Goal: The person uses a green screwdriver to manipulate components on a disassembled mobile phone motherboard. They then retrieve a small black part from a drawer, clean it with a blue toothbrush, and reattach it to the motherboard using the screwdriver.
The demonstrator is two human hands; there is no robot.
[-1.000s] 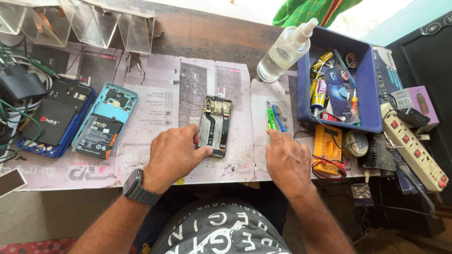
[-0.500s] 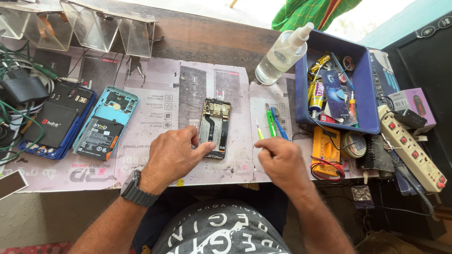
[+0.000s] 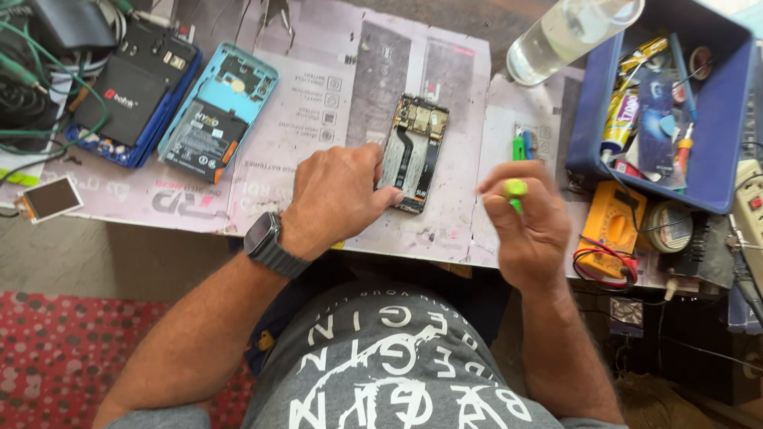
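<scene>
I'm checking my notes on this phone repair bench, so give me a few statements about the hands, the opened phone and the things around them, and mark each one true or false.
1. The left hand rests on the opened phone. True.
2. The right hand holds a green-handled screwdriver. True.
3. The clear bottle stands inside the blue tray. False: it lies on the table beside the tray's left wall.
4. The wristwatch is on the right wrist. False: it is on the left wrist.
5. The yellow meter sits to the right of the right hand. True.
6. The light blue phone shell lies under the left hand. False: it lies apart, further left on the mat.
</scene>
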